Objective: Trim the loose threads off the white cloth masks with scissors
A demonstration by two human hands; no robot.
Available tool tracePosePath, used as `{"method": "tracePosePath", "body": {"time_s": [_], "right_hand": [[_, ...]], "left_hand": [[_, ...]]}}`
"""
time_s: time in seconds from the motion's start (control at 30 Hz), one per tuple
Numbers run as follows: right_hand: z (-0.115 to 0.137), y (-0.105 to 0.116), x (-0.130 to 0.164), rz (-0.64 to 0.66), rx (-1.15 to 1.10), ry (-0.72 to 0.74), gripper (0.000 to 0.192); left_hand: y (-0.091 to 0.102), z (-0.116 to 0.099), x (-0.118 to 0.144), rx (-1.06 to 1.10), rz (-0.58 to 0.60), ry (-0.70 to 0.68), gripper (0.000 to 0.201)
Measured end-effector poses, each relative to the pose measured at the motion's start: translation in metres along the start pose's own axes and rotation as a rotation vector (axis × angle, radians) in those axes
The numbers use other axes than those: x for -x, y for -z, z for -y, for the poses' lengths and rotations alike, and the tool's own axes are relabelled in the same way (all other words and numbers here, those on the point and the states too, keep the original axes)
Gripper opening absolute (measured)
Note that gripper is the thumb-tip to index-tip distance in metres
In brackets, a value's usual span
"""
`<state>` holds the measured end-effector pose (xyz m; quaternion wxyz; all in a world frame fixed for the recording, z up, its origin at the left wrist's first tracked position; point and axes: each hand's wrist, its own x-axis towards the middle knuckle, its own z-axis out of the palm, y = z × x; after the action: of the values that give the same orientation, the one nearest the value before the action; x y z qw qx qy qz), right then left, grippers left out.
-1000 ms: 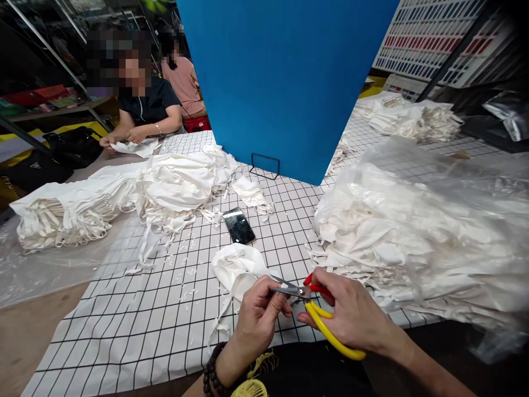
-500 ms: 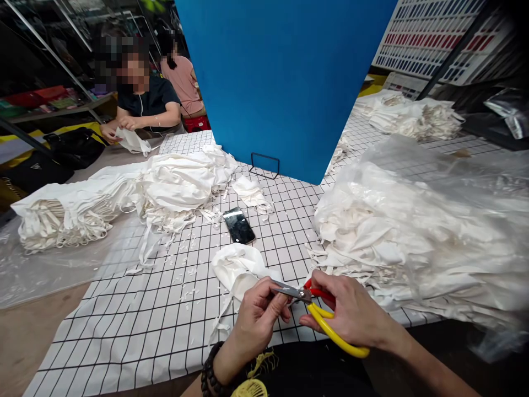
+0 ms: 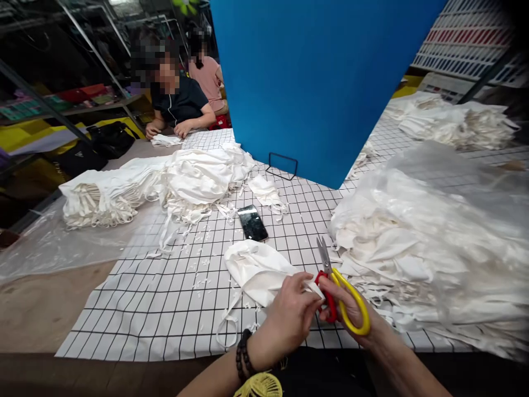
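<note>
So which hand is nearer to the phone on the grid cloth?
Left. The left hand sits just below the phone; the right hand, holding scissors, is farther right.

The scissors (image 3: 338, 286) have bare, dull-shining metal blades and glossy plastic handles, one yellow, one red. The piece of cloth (image 3: 258, 270) by the hands is soft, matt white fabric. The tablecloth (image 3: 173, 309) is smooth, printed with a black grid. The phone (image 3: 252, 223) has a glossy glass face. On the right, thin, shiny, crinkled plastic sheeting (image 3: 454, 187) covers heaped white fabric.
</note>
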<state>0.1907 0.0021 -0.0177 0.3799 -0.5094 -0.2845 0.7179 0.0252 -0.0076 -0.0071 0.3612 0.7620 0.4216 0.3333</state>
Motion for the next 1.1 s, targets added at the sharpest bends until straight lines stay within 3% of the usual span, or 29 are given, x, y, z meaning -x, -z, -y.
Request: {"method": "tracePosePath", "body": {"time_s": [0.07,0.13,0.27,0.37,0.47,0.6,0.83,1.0,1.1], "right_hand": [[-0.007,-0.001,-0.007,-0.051,-0.069,-0.001,0.031],[-0.011,0.004,-0.013,-0.095,-0.043,-0.001,0.031],[-0.013,0.018,-0.021,-0.172,0.062,0.065,0.037],[-0.011,0.022,-0.025,-0.163,0.094,0.127,0.04],[-0.01,0.02,-0.028,-0.151,0.134,0.147,0.041],[-0.013,0.023,-0.03,-0.153,0.222,0.175,0.042],[-0.017,0.032,-0.034,-0.179,0.203,0.218,0.042],[-0.012,0.028,-0.036,-0.162,0.25,0.255,0.041],[-0.01,0.027,-0.035,-0.167,0.273,0.27,0.042]], "left_hand": [[0.002,-0.001,0.007,-0.082,0.063,-0.039,0.018],[0.014,0.003,0.018,-0.082,0.018,0.006,0.021],[0.053,0.037,0.049,-0.131,-0.335,0.439,0.024],[0.073,0.068,0.067,-0.211,-0.321,0.662,0.026],[0.077,0.082,0.069,-0.138,-0.244,0.687,0.016],[0.07,0.083,0.058,-0.003,-0.31,0.681,0.018],[0.061,0.063,0.066,0.541,-0.466,0.831,0.02],[0.061,0.043,0.077,1.29,-0.559,1.119,0.021],[0.058,0.039,0.077,1.371,-0.662,1.178,0.011]]}}
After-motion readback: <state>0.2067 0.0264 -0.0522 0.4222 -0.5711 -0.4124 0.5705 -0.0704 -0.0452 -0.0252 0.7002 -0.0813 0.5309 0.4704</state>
